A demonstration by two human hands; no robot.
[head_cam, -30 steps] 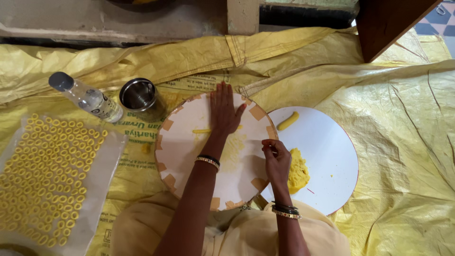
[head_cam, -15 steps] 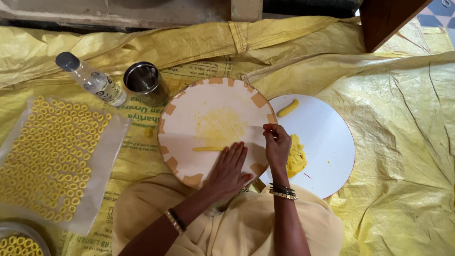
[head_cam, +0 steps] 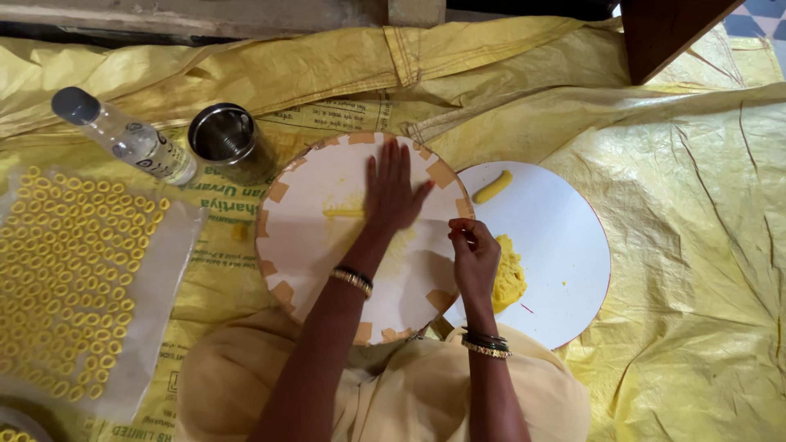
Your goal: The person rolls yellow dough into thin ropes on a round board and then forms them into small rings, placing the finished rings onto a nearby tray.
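My round board [head_cam: 307, 237] looked matt and smooth; the steel cup [head_cam: 225, 139] shone glossy — the yellow plastic sheet [head_cam: 696, 205] lay crinkled, the bottle [head_cam: 135, 139] clear plastic.

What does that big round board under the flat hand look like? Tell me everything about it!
The round board is flat and pale cream, with tan patches spaced around its rim. Yellow smears stain its middle, and a thin yellow dough strip lies on it. It rests over the person's lap and the yellow sheet, its right edge overlapping the white plate. The left hand presses flat on it; the right hand hovers at its right edge, fingers pinched.
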